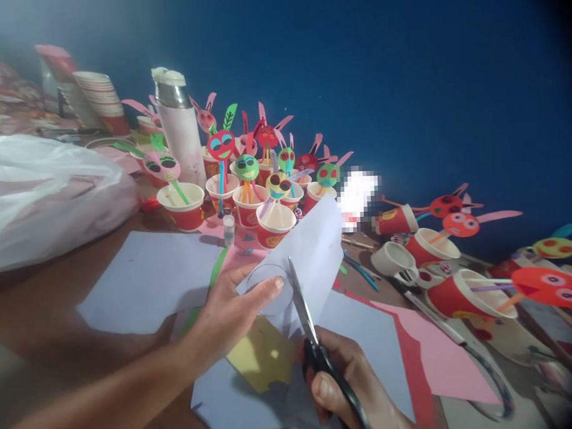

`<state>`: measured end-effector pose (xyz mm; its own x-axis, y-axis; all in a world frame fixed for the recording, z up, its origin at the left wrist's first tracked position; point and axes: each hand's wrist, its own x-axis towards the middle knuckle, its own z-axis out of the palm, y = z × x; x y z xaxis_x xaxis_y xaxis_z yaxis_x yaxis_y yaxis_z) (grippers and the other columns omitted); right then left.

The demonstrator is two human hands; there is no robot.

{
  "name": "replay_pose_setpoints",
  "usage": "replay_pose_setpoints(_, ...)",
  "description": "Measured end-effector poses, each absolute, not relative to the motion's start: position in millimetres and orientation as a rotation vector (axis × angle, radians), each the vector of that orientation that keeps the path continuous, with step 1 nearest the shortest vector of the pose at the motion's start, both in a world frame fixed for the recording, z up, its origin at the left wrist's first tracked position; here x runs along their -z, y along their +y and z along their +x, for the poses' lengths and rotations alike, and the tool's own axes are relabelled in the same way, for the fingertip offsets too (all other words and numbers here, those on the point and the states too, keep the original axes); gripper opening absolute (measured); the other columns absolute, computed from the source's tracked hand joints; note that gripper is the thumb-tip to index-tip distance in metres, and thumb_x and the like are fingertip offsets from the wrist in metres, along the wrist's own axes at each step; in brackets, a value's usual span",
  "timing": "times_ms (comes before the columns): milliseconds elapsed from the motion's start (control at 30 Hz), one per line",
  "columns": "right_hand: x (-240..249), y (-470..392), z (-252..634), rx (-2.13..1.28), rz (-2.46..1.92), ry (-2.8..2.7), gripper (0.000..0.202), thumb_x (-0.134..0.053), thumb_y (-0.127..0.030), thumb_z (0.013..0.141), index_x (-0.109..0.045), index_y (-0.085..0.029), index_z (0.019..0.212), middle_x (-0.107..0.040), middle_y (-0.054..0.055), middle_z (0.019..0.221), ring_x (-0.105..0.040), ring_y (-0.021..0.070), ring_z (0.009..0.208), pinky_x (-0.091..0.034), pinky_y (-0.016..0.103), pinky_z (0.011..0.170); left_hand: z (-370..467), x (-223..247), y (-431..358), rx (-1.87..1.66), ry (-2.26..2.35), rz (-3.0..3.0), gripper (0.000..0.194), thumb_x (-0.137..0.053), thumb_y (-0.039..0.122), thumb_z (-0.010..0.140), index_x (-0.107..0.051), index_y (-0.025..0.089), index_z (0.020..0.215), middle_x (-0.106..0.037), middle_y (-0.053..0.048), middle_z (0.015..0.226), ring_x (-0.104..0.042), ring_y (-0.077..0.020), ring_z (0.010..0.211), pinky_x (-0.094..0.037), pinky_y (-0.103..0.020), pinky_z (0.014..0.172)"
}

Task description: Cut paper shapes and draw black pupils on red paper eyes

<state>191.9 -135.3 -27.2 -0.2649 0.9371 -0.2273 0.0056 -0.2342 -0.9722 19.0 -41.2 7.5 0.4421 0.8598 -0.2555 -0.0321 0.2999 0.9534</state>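
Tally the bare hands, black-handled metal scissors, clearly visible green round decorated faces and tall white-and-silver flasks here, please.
Bare hands, left hand and right hand: 2
Black-handled metal scissors, one pair: 1
Green round decorated faces: 3
Tall white-and-silver flask: 1
Total: 7

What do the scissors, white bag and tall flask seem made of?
Scissors: shiny grey blades, likely metal; smooth black handles, probably plastic.
White bag: glossy plastic film, judging by creases and pink showing through.
Tall flask: silvery, reflective collar suggests metal; duller white body, perhaps plastic or painted metal.
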Motion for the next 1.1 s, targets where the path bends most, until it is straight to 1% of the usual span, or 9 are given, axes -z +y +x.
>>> replay_pose_setpoints(167,25.8,-136.0,192.3,-1.606,-1.236,-1.244,0.052,-0.065,-0.063,0.068,-0.053,-0.015,0.081,-0.041,-0.006,0.051,-0.036,0.0052,0.041,-0.028,0.016,0.038,19.1,0.4,-42.1,-0.784,1.017,1.129,0.025,-0.064,0.043,0.077,-0.058,0.02,0.067,-0.051,0.006,0.057,-0.042,-0.0065,0.046,-0.031,-0.017,0.041)
replay_pose_setpoints(333,25.8,-135.5,193.7,-1.602,-1.236,-1.247,0.05,-0.066,-0.062,0.068,-0.053,-0.016,0.079,-0.041,-0.006,0.052,-0.035,0.0049,0.04,-0.029,0.016,0.037,20.1,-13.3,-42.0,-0.8,1.032,1.155,0.016,-0.067,0.035,0.074,-0.063,0.02,0.071,-0.054,0.005,0.056,-0.046,-0.0074,0.045,-0.037,-0.018,0.042)
replay_pose_setpoints(433,27.6,-136.0,194.9,-1.606,-1.244,-1.238,0.05,-0.067,-0.062,0.067,-0.053,-0.016,0.079,-0.042,-0.006,0.053,-0.037,0.0049,0.04,-0.029,0.016,0.036,21.8,-14.5,-41.9,-0.812,1.051,1.128,0.016,-0.066,0.034,0.074,-0.063,0.019,0.071,-0.056,0.004,0.06,-0.049,-0.0085,0.048,-0.038,-0.018,0.043)
replay_pose_setpoints(533,29.4,-136.5,195.8,-1.615,-1.259,-1.222,0.05,-0.067,-0.062,0.067,-0.054,-0.015,0.08,-0.043,-0.006,0.053,-0.038,0.0051,0.04,-0.032,0.016,0.036,21.8,-6.4,-41.5,-0.797,1.081,1.115,0.02,-0.067,0.037,0.073,-0.062,0.019,0.067,-0.056,0.004,0.061,-0.049,-0.0088,0.051,-0.039,-0.018,0.044)
replay_pose_setpoints(667,29.8,-135.9,195.3,-1.618,-1.262,-1.215,0.051,-0.066,-0.063,0.067,-0.054,-0.015,0.079,-0.044,-0.005,0.053,-0.038,0.0048,0.039,-0.032,0.016,0.035,19.4,6.8,-40.1,-0.872,1.135,1.129,0.027,-0.071,0.041,0.069,-0.062,0.018,0.062,-0.054,0.004,0.059,-0.049,-0.0082,0.056,-0.041,-0.017,0.052)
replay_pose_setpoints(867,25.1,-134.6,193.5,-1.613,-1.299,-1.203,0.051,-0.067,-0.063,0.067,-0.054,-0.015,0.077,-0.044,-0.005,0.054,-0.038,0.0044,0.039,-0.031,0.015,0.035,15.4,12.0,-38.6,-0.848,1.117,1.106,0.029,-0.073,0.047,0.067,-0.066,0.019,0.073,-0.063,0.002,0.071,-0.056,-0.0117,0.066,-0.045,-0.02,0.059)
replay_pose_setpoints(967,25.0,-135.5,193.7,-1.63,-1.3,-1.191,0.051,-0.068,-0.062,0.066,-0.055,-0.015,0.078,-0.044,-0.005,0.054,-0.038,0.0042,0.039,-0.031,0.015,0.035,14.1,14.0,-38.7,-0.821,1.21,1.006,0.038,-0.077,0.049,0.061,-0.065,0.021,0.084,-0.066,0.002,0.076,-0.059,-0.0134,0.066,-0.048,-0.022,0.06)
replay_pose_setpoints(1033,26.2,-135.9,194.1,-1.645,-1.295,-1.189,0.051,-0.068,-0.062,0.066,-0.056,-0.014,0.08,-0.044,-0.005,0.054,-0.038,0.0045,0.038,-0.031,0.015,0.035,13.7,15.7,-38.3,-0.808,1.264,0.954,0.044,-0.08,0.049,0.057,-0.064,0.023,0.088,-0.065,0.003,0.072,-0.06,-0.0135,0.064,-0.048,-0.022,0.058)
replay_pose_setpoints(1100,27.4,-135.7,194.5,-1.649,-1.294,-1.194,0.052,-0.068,-0.063,0.065,-0.056,-0.014,0.081,-0.044,-0.005,0.055,-0.038,0.0049,0.039,-0.031,0.016,0.035,13.6,16.8,-37.3,-0.803,1.272,0.931,0.044,-0.08,0.048,0.055,-0.064,0.022,0.086,-0.062,0.004,0.063,-0.06,-0.0138,0.061,-0.048,-0.022,0.056)
